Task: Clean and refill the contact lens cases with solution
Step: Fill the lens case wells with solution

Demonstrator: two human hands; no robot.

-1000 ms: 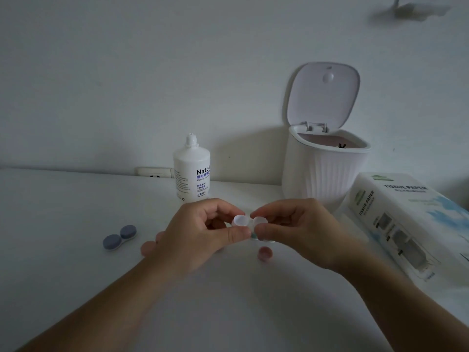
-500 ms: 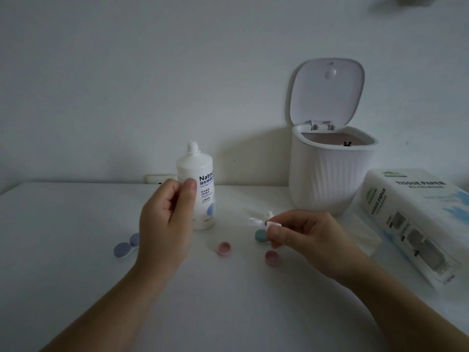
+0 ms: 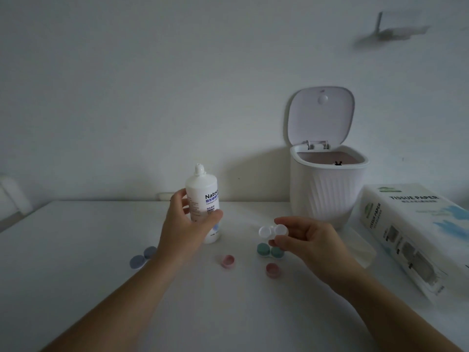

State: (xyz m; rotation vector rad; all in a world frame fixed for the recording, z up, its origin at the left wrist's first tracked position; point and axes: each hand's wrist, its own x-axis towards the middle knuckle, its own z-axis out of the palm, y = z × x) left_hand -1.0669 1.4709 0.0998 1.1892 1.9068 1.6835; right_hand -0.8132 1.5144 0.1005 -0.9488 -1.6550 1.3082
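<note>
While my left hand (image 3: 189, 233) grips the solution bottle (image 3: 203, 201) near the desk's back edge and my right hand (image 3: 308, 240) pinches the uncapped clear case (image 3: 272, 231) above the desk, an overhard squeeze could overflow its shallow wells.

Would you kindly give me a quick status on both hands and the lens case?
Left hand grips solution bottle, cap on. Right hand pinches open clear lens case above table. Two pink caps lying loose; nothing blocking.
</note>
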